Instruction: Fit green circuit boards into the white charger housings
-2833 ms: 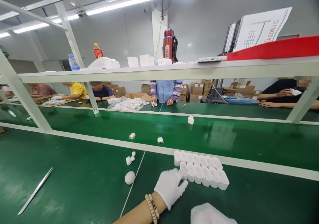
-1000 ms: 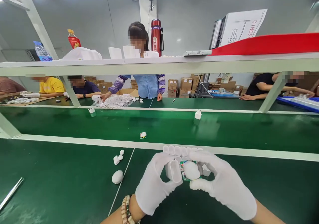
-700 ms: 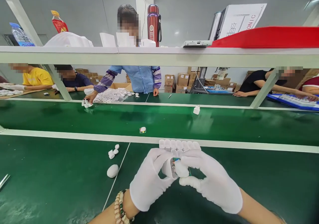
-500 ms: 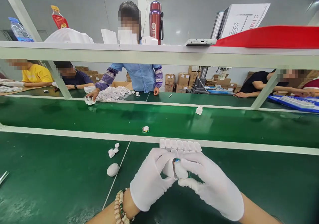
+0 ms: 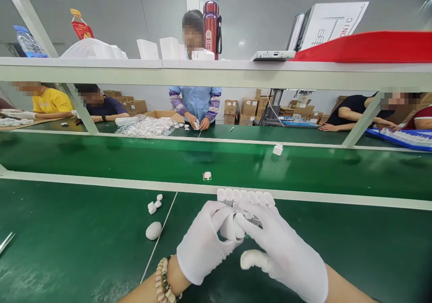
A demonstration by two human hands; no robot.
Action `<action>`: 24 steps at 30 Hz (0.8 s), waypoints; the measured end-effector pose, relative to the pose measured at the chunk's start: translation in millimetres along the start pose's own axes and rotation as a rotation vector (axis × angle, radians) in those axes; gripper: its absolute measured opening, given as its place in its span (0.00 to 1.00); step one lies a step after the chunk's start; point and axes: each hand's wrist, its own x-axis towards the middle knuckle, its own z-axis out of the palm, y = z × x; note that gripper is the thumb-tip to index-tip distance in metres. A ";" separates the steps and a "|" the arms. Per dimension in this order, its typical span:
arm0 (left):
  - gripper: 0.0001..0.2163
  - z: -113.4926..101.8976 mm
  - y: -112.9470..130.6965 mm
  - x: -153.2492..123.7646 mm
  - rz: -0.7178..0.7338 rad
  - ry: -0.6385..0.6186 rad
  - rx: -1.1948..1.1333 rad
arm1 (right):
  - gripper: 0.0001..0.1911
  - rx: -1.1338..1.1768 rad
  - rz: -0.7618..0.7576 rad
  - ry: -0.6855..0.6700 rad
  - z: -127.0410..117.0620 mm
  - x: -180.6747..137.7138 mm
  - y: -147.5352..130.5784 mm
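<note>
Both my hands wear white gloves and meet over the green bench. My left hand [image 5: 202, 244] pinches a small white plastic shell [image 5: 230, 226] between thumb and fingers. My right hand [image 5: 283, 253] presses a white part into that shell from the right, its thumb sticking out below; the part is mostly hidden by the fingers. Just behind the hands stands a block of white open shells [image 5: 245, 197] in rows. A wrist bead bracelet [image 5: 162, 278] shows on my left arm.
A white oval cap [image 5: 153, 230] and three small white pieces [image 5: 153, 204] lie to the left. On the belt beyond sit a small board part [image 5: 207, 176] and a white piece [image 5: 277, 149]. Several people work across the line. A metal strip [image 5: 6, 242] lies far left.
My hands brought the shell and the white part with a green board together; the part has gone into the shell. The pieces on the belt drifted right, and the person opposite pulled the arm back.
</note>
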 end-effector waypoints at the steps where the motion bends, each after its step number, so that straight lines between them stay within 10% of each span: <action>1: 0.20 -0.4 -0.1 0.2 -0.006 0.007 -0.006 | 0.07 0.029 0.013 0.010 -2.2 2.0 -0.5; 8: 0.17 -2.0 7.2 -1.4 0.050 -0.031 -0.060 | 0.41 0.364 0.301 0.016 0.6 4.8 1.7; 17: 0.06 2.2 12.5 6.7 -0.045 -0.305 -0.252 | 0.07 0.541 0.248 -0.112 -5.6 5.0 13.6; 24: 0.05 5.2 13.6 1.7 -0.238 -0.473 -0.289 | 0.12 0.438 0.184 -0.075 2.5 2.5 13.2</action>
